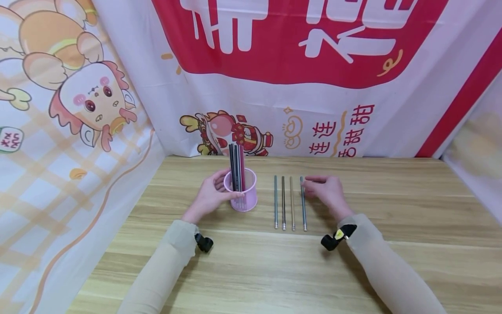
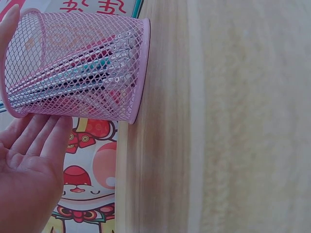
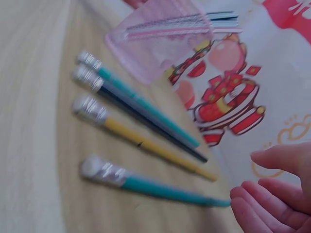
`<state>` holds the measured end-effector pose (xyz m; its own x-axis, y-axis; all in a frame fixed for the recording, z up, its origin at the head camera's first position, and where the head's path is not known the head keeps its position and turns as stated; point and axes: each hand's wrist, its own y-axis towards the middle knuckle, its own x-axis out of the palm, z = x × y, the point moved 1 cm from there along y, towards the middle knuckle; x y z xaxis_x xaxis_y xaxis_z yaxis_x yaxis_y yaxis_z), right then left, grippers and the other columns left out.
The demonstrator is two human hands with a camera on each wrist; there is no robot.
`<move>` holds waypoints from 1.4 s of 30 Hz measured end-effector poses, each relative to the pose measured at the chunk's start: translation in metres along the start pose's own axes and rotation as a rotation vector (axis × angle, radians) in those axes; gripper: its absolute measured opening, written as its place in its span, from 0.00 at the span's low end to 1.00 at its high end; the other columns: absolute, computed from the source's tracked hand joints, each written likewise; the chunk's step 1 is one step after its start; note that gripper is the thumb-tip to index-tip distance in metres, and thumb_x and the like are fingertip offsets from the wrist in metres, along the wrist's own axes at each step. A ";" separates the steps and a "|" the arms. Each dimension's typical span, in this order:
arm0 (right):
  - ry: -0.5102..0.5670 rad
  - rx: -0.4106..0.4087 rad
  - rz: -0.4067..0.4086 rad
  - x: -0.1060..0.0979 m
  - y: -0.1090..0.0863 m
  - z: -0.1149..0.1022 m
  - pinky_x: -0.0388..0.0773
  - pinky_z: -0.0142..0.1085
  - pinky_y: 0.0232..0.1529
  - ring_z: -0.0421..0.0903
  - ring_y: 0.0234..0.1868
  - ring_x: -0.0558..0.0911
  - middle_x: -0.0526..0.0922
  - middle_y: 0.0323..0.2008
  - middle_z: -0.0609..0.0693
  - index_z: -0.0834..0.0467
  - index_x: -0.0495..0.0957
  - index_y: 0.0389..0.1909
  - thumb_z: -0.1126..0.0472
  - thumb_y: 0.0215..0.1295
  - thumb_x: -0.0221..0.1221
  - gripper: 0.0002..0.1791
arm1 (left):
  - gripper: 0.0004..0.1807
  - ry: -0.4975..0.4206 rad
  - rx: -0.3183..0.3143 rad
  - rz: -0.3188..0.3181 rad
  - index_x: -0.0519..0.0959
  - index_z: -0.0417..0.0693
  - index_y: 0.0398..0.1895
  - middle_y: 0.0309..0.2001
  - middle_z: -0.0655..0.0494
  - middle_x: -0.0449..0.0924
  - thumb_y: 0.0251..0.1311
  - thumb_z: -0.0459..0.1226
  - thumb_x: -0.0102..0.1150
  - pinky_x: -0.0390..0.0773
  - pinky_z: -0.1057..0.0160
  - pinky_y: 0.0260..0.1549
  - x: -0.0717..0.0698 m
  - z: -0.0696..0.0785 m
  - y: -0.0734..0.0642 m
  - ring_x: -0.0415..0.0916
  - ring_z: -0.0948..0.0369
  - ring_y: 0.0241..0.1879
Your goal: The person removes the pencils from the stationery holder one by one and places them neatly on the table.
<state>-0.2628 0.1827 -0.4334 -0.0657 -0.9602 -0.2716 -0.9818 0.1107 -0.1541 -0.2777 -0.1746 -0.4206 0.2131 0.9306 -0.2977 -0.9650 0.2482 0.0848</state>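
A pink mesh pencil cup [image 1: 251, 201] stands upright on the table with several dark, red and teal pencils [image 2: 87, 73] leaning inside it. My left hand [image 1: 208, 194] holds the cup from its left side, thumb on the near side and fingers behind. To the cup's right lie pencils side by side: a teal one [image 1: 276, 203], a black one [image 1: 283, 203], a yellow one [image 1: 292, 203] and another teal one [image 1: 303, 211], eraser ends towards me. Beside the far tip of the rightmost pencil is my right hand [image 1: 327, 192], its thumb and fingers apart in the right wrist view.
Wood-grain table [image 1: 251, 270] extends around the cup and pencils. At its back edge hangs a printed white and red cloth [image 1: 298, 78]; another patterned cloth [image 1: 110, 187] covers the left side. Each wrist carries a small black camera [image 1: 204, 243].
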 end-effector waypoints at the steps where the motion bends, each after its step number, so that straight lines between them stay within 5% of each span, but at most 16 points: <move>1: 0.018 -0.013 -0.005 -0.001 -0.001 -0.003 0.83 0.42 0.54 0.54 0.48 0.86 0.85 0.51 0.59 0.61 0.80 0.60 0.53 0.65 0.69 0.26 | 0.53 0.000 -0.002 0.001 0.64 0.43 0.75 0.68 0.43 0.72 0.44 0.37 0.83 0.73 0.58 0.65 0.000 0.000 0.000 0.73 0.51 0.64; 6: 0.103 -0.067 -0.005 -0.002 -0.007 -0.020 0.84 0.39 0.51 0.57 0.52 0.85 0.84 0.53 0.61 0.65 0.79 0.60 0.54 0.64 0.70 0.27 | 0.53 -0.005 -0.002 -0.002 0.63 0.43 0.75 0.68 0.42 0.71 0.44 0.36 0.83 0.72 0.58 0.65 0.000 -0.001 0.000 0.72 0.50 0.64; 17: 0.085 -0.108 -0.038 0.007 -0.021 -0.052 0.81 0.39 0.58 0.49 0.54 0.84 0.83 0.58 0.55 0.59 0.79 0.62 0.45 0.61 0.72 0.33 | 0.53 0.004 -0.008 0.012 0.65 0.45 0.75 0.67 0.45 0.73 0.44 0.39 0.84 0.74 0.60 0.63 0.000 -0.001 -0.001 0.74 0.53 0.63; 30: 0.157 -0.183 -0.140 0.047 -0.024 -0.084 0.81 0.39 0.58 0.47 0.53 0.84 0.85 0.54 0.51 0.57 0.81 0.60 0.49 0.62 0.72 0.27 | 0.53 -0.004 -0.007 0.012 0.64 0.46 0.76 0.68 0.45 0.72 0.44 0.38 0.84 0.74 0.61 0.64 0.000 -0.001 -0.001 0.72 0.53 0.64; 42: 0.060 -0.233 -0.198 0.087 -0.008 -0.098 0.78 0.45 0.61 0.46 0.54 0.83 0.86 0.52 0.47 0.52 0.85 0.56 0.50 0.61 0.72 0.23 | 0.52 -0.011 -0.001 -0.003 0.63 0.44 0.76 0.68 0.43 0.72 0.47 0.36 0.82 0.73 0.59 0.65 -0.001 -0.002 0.001 0.72 0.51 0.65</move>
<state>-0.2778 0.0727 -0.3622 0.1274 -0.9714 -0.2005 -0.9905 -0.1351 0.0254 -0.2789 -0.1761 -0.4225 0.2173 0.9328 -0.2875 -0.9646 0.2502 0.0828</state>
